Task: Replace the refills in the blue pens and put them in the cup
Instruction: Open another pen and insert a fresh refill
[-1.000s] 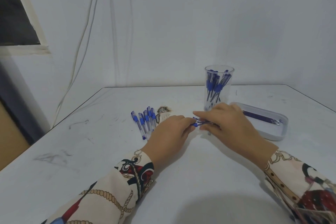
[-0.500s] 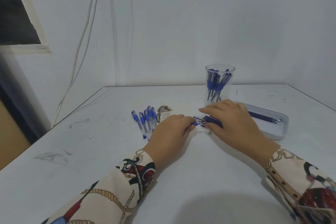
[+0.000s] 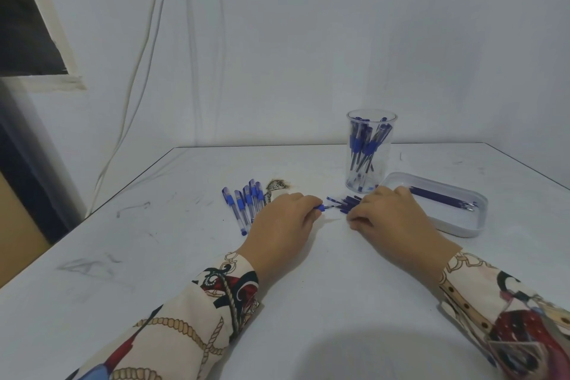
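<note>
My left hand holds a blue pen by its end, fingers curled round it, low over the white table. To its right a small pile of dark blue refills lies on the table. My right hand rests over the pile's right end, fingertips down; whether it pinches a refill is hidden. A row of several blue pens lies left of my left hand. The clear cup behind holds several blue pens upright.
A shallow white tray to the right holds a few dark refills. A brown mark stains the table near the pen row. Cables hang down the wall at left. The table's edges run back left and right.
My right hand has drawn back toward me and to the right, uncovering the refill pile. My left hand has stayed in place with the pen.
</note>
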Tool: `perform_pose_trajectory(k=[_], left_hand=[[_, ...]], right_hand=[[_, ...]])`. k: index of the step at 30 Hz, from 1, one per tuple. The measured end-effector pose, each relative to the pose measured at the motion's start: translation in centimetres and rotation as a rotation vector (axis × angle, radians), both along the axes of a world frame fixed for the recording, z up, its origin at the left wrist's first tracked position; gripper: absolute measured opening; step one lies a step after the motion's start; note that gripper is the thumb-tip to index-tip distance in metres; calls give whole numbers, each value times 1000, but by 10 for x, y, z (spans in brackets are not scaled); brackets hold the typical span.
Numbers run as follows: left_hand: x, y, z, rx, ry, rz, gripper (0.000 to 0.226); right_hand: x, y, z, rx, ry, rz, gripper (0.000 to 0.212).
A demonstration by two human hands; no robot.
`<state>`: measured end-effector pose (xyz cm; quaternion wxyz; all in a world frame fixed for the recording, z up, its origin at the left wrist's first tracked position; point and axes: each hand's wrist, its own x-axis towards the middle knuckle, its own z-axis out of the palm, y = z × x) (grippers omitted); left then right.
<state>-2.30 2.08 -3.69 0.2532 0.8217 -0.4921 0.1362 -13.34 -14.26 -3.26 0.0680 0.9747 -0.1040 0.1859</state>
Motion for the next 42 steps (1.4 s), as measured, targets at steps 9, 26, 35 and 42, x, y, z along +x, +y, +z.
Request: perform_pose_trajectory(k=[9, 26, 35, 42], left_hand=[[-1, 0, 0, -1, -5, -10, 28], [-1, -1, 0, 3, 4, -20, 29], [-2, -1, 1, 1, -6, -42, 29], [-3, -3, 0, -8, -11, -47, 30]], right_hand=[[1, 4, 6, 819, -301, 2, 16], [1, 10, 11, 1076, -337, 15, 15], [3, 13, 11, 1130, -353, 66, 14], [4, 16, 10, 1117, -329, 91, 16]])
